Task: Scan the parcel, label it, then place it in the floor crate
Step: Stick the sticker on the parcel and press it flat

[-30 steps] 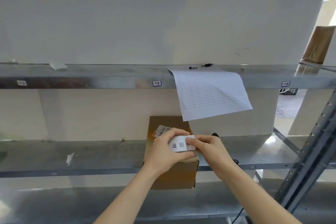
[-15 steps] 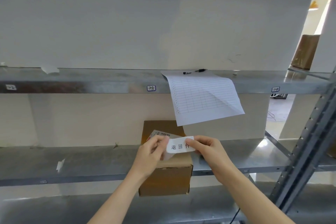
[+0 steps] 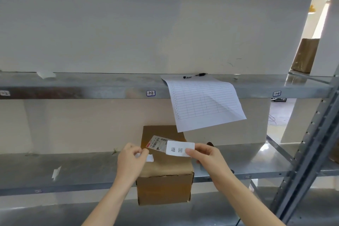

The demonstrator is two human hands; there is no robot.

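- The cardboard parcel (image 3: pixel 164 176) sits on the middle metal shelf (image 3: pixel 73 169), overhanging its front edge.
- The right hand (image 3: pixel 207 159) pinches a white label (image 3: pixel 178 149) above the parcel's top.
- The left hand (image 3: pixel 131 161) pinches a peeled backing strip (image 3: pixel 149 158).

Parcel storeroom, numbered metal shelving (image 3: pixel 110 90) (galvanised), log sheet (image 3: pixel 205 102)

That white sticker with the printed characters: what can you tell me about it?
The white sticker is a small rounded paper rectangle printed with black Chinese characters. The right hand pinches its right end, thumb covering part of the print. It is held roughly flat just above the cardboard parcel, overlapping the shipping label. The left hand holds a separate white scrap.
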